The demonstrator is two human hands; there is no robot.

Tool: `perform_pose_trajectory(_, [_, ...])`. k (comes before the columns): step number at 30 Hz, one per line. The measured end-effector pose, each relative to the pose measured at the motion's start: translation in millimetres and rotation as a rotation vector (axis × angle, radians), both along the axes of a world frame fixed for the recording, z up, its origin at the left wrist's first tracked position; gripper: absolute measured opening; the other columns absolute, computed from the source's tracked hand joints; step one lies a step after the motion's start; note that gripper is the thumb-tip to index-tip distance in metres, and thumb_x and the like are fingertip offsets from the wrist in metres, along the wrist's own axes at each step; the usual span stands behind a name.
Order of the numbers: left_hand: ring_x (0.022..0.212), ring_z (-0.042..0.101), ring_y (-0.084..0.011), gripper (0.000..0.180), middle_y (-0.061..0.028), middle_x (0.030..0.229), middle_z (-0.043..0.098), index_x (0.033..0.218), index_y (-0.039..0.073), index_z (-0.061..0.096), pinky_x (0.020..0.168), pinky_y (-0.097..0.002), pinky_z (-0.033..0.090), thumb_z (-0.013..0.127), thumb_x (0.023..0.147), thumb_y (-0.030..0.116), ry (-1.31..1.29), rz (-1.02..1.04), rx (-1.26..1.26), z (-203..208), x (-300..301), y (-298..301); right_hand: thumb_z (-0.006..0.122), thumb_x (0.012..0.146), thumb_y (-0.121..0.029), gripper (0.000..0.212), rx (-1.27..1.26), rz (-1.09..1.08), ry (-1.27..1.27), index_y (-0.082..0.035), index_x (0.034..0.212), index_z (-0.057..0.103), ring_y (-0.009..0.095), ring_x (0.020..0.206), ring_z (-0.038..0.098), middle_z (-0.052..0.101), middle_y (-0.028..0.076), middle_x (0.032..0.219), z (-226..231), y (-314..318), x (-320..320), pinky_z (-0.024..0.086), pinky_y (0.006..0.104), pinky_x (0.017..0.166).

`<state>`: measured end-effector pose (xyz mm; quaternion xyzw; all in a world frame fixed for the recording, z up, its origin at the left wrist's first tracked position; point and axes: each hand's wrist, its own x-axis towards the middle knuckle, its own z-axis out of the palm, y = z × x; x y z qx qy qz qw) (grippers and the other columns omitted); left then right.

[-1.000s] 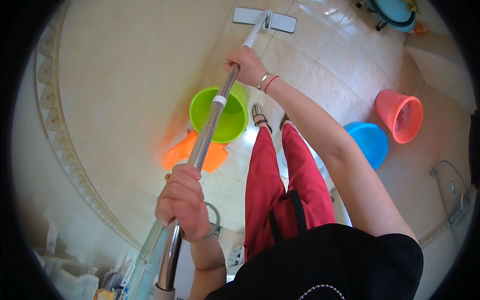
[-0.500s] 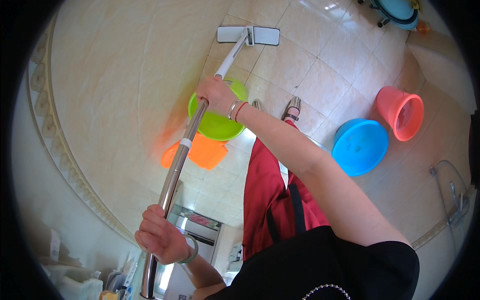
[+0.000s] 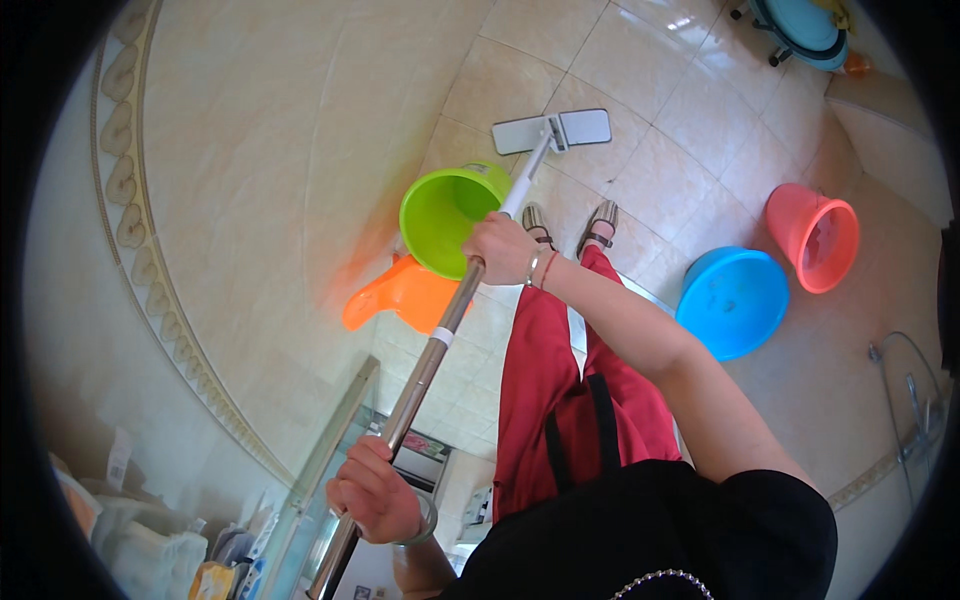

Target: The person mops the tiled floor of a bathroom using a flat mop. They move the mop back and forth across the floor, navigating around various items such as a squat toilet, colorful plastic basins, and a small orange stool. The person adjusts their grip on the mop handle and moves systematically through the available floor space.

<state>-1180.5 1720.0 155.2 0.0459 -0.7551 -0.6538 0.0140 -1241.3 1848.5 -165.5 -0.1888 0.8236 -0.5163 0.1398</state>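
Observation:
Both of my hands hold a flat mop by its long metal pole [image 3: 415, 385]. My left hand [image 3: 375, 495], with a pale bangle at the wrist, is wrapped round the upper pole at lower left. Farther down, my right hand [image 3: 502, 248] grips it just below the white lower section. The rectangular white mop head [image 3: 585, 127] lies on the tiled floor ahead of my feet. A lime green bucket [image 3: 425, 215] stands just left of my right hand. Behind the pole, an orange plastic scoop-like thing [image 3: 405, 292] is partly hidden.
To the right of my legs are a blue basin [image 3: 735, 305] and a pink bucket [image 3: 830, 245]. A light blue wheeled stool [image 3: 800, 30] is at the far right. A glass shelf [image 3: 330, 440] with containers borders the left wall. A shower hose [image 3: 905, 400] hangs at right.
The mop head has come nearer to my feet and shifted right. Both hands moved right and slightly down in the picture with the pole, keeping their grip.

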Motion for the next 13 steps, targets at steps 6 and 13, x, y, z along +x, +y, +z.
perform_pose_trajectory(6, [0.055,0.029,-0.0122,0.031,0.0014,0.055,0.030,0.068,0.015,0.030,0.066,-0.0338,0.031,0.037,0.098,0.009,-0.067,-0.054,0.063,-5.2,6.1,4.4,0.059,0.064,-0.013,0.010,0.031,-0.045,-0.072,-0.009,0.056,0.056,0.032,0.063,0.054,0.054,0.012,0.058,-0.1,26.9,42.9,0.041,0.0401,0.066])
perform_pose_trajectory(13, [0.048,0.034,-0.0141,0.032,-0.0017,0.052,0.037,0.065,0.012,0.028,0.061,-0.0376,0.039,0.049,0.088,0.003,-0.069,-0.096,0.137,0.3,-6.9,31.1,0.059,0.063,-0.013,0.006,0.006,-0.141,-0.067,-0.009,0.059,0.056,0.030,0.065,0.058,0.057,0.010,0.061,1.5,56.8,51.6,0.040,0.0393,0.069])
